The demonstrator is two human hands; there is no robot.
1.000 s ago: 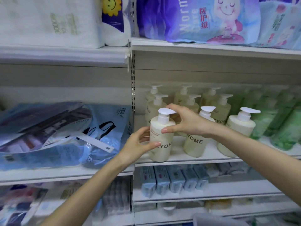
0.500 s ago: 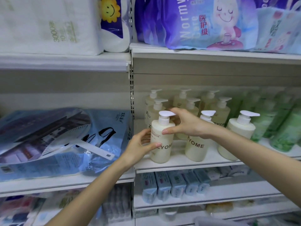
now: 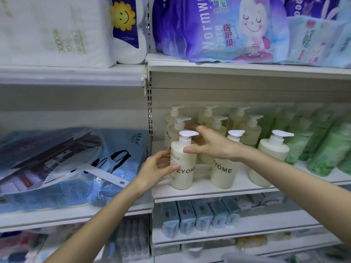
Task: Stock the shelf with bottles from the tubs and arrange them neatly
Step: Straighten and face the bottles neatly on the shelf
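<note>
Two hands meet on one cream pump bottle (image 3: pixel 183 168), which stands at the front left corner of the middle shelf (image 3: pixel 209 193), a little right of the frame's centre. It is upright, its long axis vertical, with its base on the shelf board. The white pump spout points toward the right of the frame and the "ZYOME" lettering faces us.

Our left hand (image 3: pixel 154 170) comes up from the lower left and wraps the bottle's lower body, thumb laid across the front just left of the lettering, fingers curled round the far side. Our right hand (image 3: pixel 215 147) reaches in from the lower right and pinches the top, thumb pressed on the shoulder below the pump, fingers curved behind the pump head.

To the right, matching bottles (image 3: pixel 223 168) stand in the front row, spouts also to the right, with more ranked behind them. Green bottles (image 3: pixel 326 149) fill the right edge. A blue plastic pack (image 3: pixel 62 168) lies at centre left, a purple pack (image 3: pixel 218 29) runs along the top, and small blue boxes (image 3: pixel 197 215) sit on the shelf below.
</note>
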